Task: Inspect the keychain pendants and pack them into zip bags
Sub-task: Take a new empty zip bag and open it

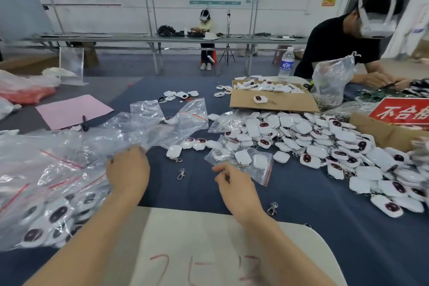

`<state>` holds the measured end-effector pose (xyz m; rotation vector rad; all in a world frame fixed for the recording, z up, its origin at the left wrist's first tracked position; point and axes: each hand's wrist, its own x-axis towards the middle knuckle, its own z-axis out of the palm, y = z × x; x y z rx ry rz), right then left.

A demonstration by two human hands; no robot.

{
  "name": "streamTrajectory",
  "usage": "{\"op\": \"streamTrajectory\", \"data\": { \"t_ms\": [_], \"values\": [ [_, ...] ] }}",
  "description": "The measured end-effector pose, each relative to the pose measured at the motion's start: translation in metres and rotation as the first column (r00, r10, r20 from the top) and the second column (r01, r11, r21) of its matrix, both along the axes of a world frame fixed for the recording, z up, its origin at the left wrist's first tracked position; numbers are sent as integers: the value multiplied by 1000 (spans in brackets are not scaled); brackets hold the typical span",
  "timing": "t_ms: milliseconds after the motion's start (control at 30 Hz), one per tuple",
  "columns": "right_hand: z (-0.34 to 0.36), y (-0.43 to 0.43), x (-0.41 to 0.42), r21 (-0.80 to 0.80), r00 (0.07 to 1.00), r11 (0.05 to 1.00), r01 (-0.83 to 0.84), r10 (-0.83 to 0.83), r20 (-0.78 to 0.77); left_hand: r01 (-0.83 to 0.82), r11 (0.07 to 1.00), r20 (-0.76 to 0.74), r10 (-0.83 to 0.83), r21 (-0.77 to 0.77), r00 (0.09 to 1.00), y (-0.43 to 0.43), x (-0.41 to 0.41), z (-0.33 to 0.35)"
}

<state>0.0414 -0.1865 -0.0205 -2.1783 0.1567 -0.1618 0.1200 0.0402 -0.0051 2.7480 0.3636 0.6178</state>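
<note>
Step, by my reading: fetching fresh bag. Left hand (pixel 127 170) fingers curled into empty zip bags (pixel 148 123), left of filled zip bag (pixel 246 162). Right hand (pixel 232 181) loosely curled, holding nothing, at its near edge. Loose pendants (pixel 343 137) heaped to its right. Next: separate one bag, open zip

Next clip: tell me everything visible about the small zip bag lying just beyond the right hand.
The small zip bag is clear, crinkled plastic with a red zip strip along its right end. It lies flat on the dark blue tablecloth, left of the large pendant heap. Inside are at least two white pendants, plain side up, with a metal clasp showing. The right hand reaches its near left edge with curled fingers; whether it pinches the bag cannot be told.
</note>
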Motion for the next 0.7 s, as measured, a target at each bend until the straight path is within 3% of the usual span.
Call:
{"op": "streamTrajectory", "data": {
  "t_ms": [33, 100, 167, 233, 300, 367, 433, 533, 633, 700],
  "values": [
    [2, -1, 1, 95, 1000, 995, 8, -10, 15, 73, 986, 108, -57, -148, 993, -4, -2, 6],
    [12, -5, 3, 373, 999, 928, 17, -34, 40, 329, 873, 293, -229, -361, 928, -20, -12, 21],
    [26, -11, 4, 636, 999, 771, 28, -43, 8, 575, 750, 424, -427, -328, 799, -41, -27, 37],
    [39, -27, 1, 842, 1000, 539, 24, -13, -21, 710, 681, 476, -571, -181, 669, -60, -37, 43],
    [46, -49, -5, 931, 999, 364, -36, 32, 26, 746, 655, 463, -628, -119, 625, -73, -44, 47],
    [48, -73, -11, 964, 994, 266, -26, 107, -3, 774, 593, 452, -641, -221, 620, -82, -50, 53],
    [47, -91, -20, 954, 975, 298, -31, 219, -36, 799, 520, 421, -680, -302, 601, -91, -53, 58],
    [51, -97, -34, 860, 953, 494, -127, 301, -32, 826, 445, 346, -758, -346, 553, -112, -60, 65],
    [57, -95, -47, 732, 979, 663, -159, 200, 32, 846, 369, 327, -803, -383, 499, -135, -71, 69],
    [59, -99, -54, 767, 997, 636, -78, 44, 65, 766, 290, 352, -757, -574, 551, -143, -78, 70]
  ]
}}
